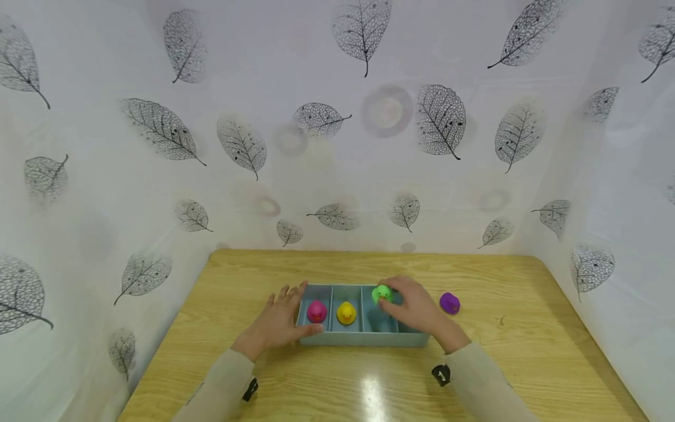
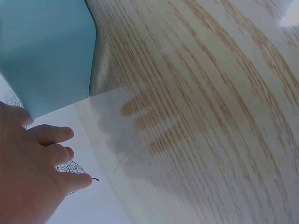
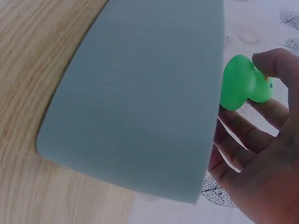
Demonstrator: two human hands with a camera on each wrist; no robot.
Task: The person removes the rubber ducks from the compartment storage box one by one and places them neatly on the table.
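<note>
While left hand [image 1: 276,323] rests, fingers spread, against divided tray [image 1: 364,339] — right hand [image 1: 418,305] pinches green duck [image 1: 382,292] over it

The beige sleeves [image 1: 227,375] each show a small black fitting [image 1: 250,389] alongside.

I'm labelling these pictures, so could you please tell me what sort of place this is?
Perhaps a small screened-off tabletop workspace: a wooden table with leaf-print sheeting on three sides and a divided tray on top.

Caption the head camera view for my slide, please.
Right hand holds a green duck over a divided tray, left hand at one end, purple toy on the table.
</note>
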